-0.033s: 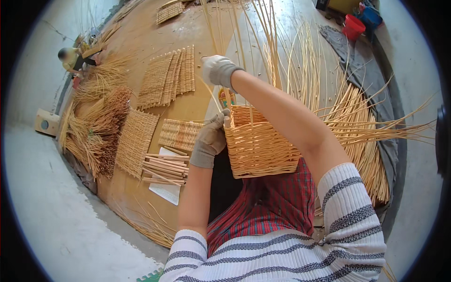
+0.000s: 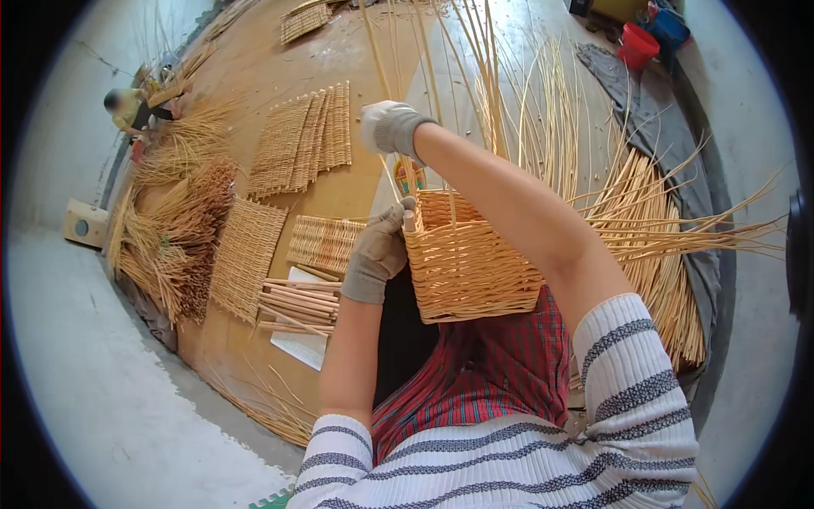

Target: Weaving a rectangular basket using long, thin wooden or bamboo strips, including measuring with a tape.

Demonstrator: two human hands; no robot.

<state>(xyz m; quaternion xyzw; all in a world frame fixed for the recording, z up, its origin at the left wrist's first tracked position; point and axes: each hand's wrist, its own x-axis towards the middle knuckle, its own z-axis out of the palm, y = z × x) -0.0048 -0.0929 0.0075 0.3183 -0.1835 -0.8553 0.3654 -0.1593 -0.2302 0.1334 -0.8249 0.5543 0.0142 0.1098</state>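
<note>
A woven wicker basket [image 2: 475, 267] rests on my lap, with long upright canes [image 2: 487, 68] rising from its far side. My gloved left hand [image 2: 380, 246] is closed at its near left corner, beside the end of a thick peg-like stick [image 2: 409, 220]. A thin pale wicker strand [image 2: 389, 176] runs from that corner up towards my gloved right hand [image 2: 388, 127]. Raised beyond the basket's left side, the right hand is closed on the strand, though its fingertips are partly hidden. My right forearm crosses over the basket's opening and covers part of it.
Woven panels [image 2: 301, 140] lie on the floor ahead left, near bundled wicker [image 2: 182, 246]. Short wooden sticks [image 2: 297, 305] sit on a white sheet at my left. More loose canes [image 2: 653, 254] spread out at right. A red bucket [image 2: 638, 47] stands far right; another person [image 2: 131, 110] works far left.
My right hand has shifted slightly left and down, and the strand between my hands stands a little steeper. My left hand and the basket have barely moved.
</note>
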